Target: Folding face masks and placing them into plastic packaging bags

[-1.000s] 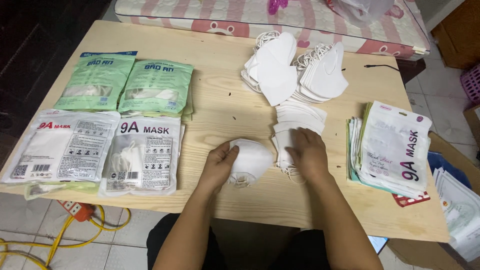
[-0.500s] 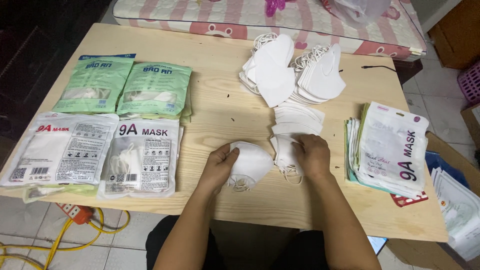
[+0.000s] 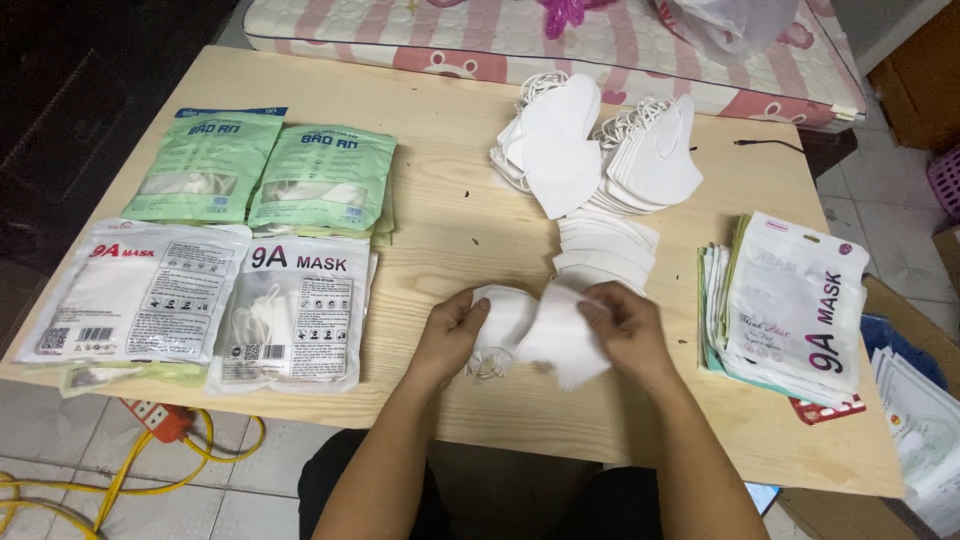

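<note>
— So, where's the white face mask [image 3: 540, 330]?
— At the wooden table's [image 3: 450, 215] near edge, long axis left-right, ear loops dangling at its left end.
— Hands?
— Left hand [image 3: 452, 335] pinches the left end; right hand [image 3: 622, 328] grips the right, just below the small mask stack [image 3: 605, 245].

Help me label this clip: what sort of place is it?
Probably a home used for packing face masks: a wooden table beside a mattress, loose masks, filled packets and empty pouches.

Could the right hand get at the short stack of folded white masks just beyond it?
Probably yes: the stack lies just past the right hand with nothing between, though that hand already grips a mask.
</note>
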